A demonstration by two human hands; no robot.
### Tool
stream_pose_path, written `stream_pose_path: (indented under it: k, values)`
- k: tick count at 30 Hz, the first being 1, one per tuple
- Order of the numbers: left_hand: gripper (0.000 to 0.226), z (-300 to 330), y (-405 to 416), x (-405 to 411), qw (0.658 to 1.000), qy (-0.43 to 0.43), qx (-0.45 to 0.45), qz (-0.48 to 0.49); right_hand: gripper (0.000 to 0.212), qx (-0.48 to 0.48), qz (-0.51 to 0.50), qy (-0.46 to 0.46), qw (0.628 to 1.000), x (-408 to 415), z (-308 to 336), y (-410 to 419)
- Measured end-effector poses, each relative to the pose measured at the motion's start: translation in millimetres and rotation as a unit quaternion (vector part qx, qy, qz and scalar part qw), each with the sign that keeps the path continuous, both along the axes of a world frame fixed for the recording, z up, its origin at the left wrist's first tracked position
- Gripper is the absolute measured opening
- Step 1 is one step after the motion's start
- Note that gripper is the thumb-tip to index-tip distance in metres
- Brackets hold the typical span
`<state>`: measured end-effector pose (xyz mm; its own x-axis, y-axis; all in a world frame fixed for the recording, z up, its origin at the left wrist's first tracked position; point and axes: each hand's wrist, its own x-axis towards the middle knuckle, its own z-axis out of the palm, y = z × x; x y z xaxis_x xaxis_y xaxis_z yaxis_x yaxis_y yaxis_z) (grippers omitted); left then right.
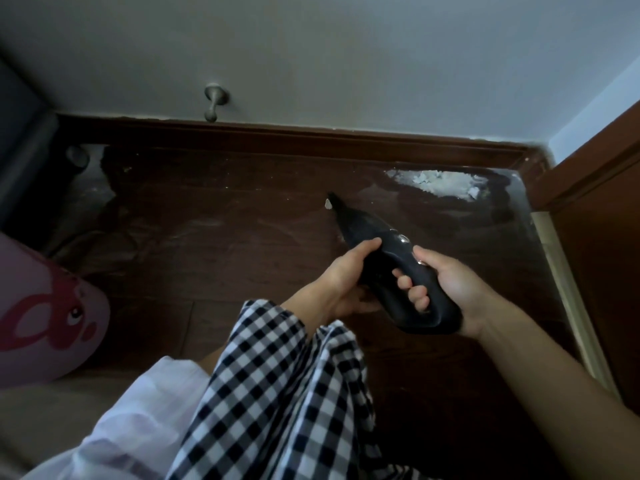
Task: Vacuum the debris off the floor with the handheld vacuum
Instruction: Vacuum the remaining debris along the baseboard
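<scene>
Gleaming dark floor (242, 244); grey wall (346, 57)

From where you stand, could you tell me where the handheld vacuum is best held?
By the loop handle at the rear of the handheld vacuum, taken from the right, as the right hand does: fingers pass through its opening. The left hand steadies the body, leaving the tapered nozzle free.
</scene>
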<state>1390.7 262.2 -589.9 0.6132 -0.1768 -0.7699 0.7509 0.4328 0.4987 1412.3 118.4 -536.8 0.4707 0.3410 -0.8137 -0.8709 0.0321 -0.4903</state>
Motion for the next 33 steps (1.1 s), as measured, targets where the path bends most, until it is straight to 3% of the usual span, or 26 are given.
stream_pose_path:
  k: [15,25,33]
  values:
    - [0.054,5.4,-19.7,-19.7,0.999,0.029,-0.012,-0.015,0.042,-0.056,0.026,-0.019,0.998,-22.4,8.5,-21.7]
    - [0.055,25.4,-45.6,-38.5,0.99,0.036,-0.077,-0.11,0.042,-0.161,0.135,-0.047,0.976,-26.0,45.5,-64.8]
    - [0.058,21.1,-55.4,-48.9,0.99,0.045,-0.075,-0.108,0.039,-0.154,0.156,-0.047,0.975,-38.5,48.5,-71.2]
